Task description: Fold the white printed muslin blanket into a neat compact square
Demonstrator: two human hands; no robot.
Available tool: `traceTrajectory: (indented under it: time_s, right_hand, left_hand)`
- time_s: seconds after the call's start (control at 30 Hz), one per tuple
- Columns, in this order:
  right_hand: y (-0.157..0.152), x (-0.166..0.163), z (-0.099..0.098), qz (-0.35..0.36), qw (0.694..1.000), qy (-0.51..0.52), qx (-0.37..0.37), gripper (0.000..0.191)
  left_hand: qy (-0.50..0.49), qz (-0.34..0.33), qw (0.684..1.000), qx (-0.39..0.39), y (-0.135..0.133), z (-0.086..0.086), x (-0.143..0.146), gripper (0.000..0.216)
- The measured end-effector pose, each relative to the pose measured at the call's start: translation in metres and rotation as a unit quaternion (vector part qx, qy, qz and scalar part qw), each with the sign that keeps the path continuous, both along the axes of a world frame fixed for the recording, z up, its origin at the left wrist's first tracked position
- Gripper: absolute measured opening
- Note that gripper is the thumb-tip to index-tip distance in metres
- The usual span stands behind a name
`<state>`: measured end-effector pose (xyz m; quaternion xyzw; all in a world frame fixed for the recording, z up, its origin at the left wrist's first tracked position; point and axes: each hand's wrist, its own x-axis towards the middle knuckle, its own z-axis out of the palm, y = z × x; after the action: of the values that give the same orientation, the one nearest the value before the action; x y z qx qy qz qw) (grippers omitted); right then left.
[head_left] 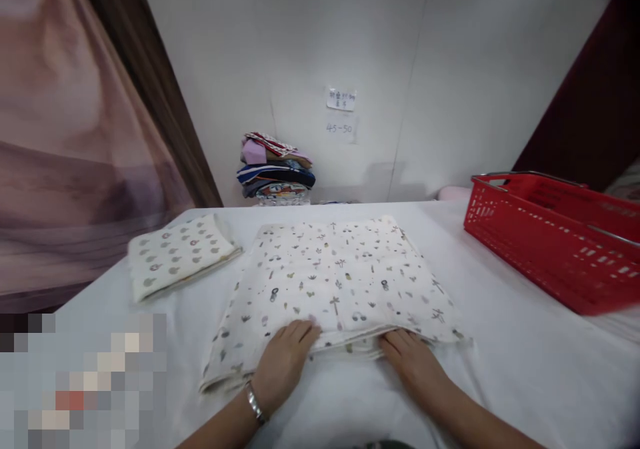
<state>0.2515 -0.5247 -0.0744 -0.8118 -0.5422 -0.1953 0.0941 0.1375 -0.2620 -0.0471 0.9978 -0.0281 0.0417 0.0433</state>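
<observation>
A white cloth with small printed palms, fruit and sunglasses lies folded in layers, flat before me. My left hand rests on its near edge, palm down with fingers stretched out; a metal bracelet circles that wrist. At the same edge, further right, my right hand lies with its fingers extended and the fingertips at the upper layer's border. Whether they go under that layer is hard to see. Between both hands the layers' edges are slightly raised and uneven.
Left of the cloth lies a smaller folded cloth with grey-green motifs. A red plastic basket stands at the right on the white-covered table. Behind the far edge rises a stack of folded fabrics, below handwritten paper labels on the wall.
</observation>
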Motion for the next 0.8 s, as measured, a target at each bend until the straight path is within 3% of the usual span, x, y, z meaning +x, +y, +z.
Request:
traceTrajectory:
  time_s: [0.13, 0.3, 0.57, 0.8]
  right_hand:
    - [-0.007, -0.002, 0.007, -0.036, 0.999, 0.024, -0.013, 0.01]
    - [-0.012, -0.003, 0.016, -0.035, 0.997, 0.046, -0.053, 0.017]
    - [-0.041, 0.011, 0.017, -0.162, 0.982, 0.051, -0.08, 0.019]
    - [-0.062, 0.017, 0.016, -0.12, 0.989, 0.065, -0.053, 0.019]
  left_hand:
    - [-0.019, 0.006, 0.999, 0.033, 0.019, -0.008, -0.011, 0.054]
    - [-0.07, -0.037, 0.994, 0.078, 0.036, -0.019, -0.021, 0.059]
    - [-0.159, -0.101, 0.98, 0.069, 0.055, -0.026, -0.028, 0.039]
    - [-0.142, -0.106, 0.983, 0.056, 0.055, -0.023, -0.031, 0.042]
